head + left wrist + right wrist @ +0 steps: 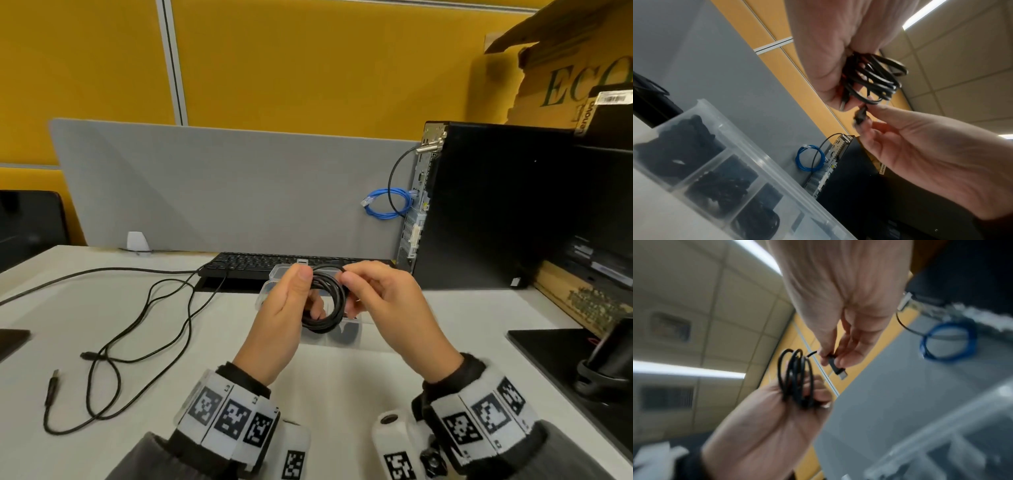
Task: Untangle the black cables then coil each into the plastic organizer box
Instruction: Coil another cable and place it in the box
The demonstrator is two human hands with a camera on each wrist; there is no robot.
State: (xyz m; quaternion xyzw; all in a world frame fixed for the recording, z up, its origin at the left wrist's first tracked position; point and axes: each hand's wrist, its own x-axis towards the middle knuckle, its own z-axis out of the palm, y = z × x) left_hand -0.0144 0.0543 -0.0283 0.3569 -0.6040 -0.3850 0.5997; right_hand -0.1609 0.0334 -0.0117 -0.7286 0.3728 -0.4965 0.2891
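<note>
Above the table, my left hand [291, 308] grips a coiled black cable [323, 308], thumb on top of the loops. My right hand [376, 294] pinches that cable's free end by its plug [835, 365], right beside the coil [795, 378]. The clear plastic organizer box [274, 274] lies just behind and below both hands; its compartments [715, 162] hold dark coiled cables. A second black cable [137, 325] sprawls loose on the table to the left, its USB plug [53, 383] near the front edge. In the left wrist view the coil [873, 78] hangs from my left fingers.
A black keyboard [260, 263] sits behind the box against a grey divider [222, 188]. A black PC tower [496, 205] stands at the right with a blue cable loop [387, 204] beside it. A black stand and holder [609, 363] occupy the near right.
</note>
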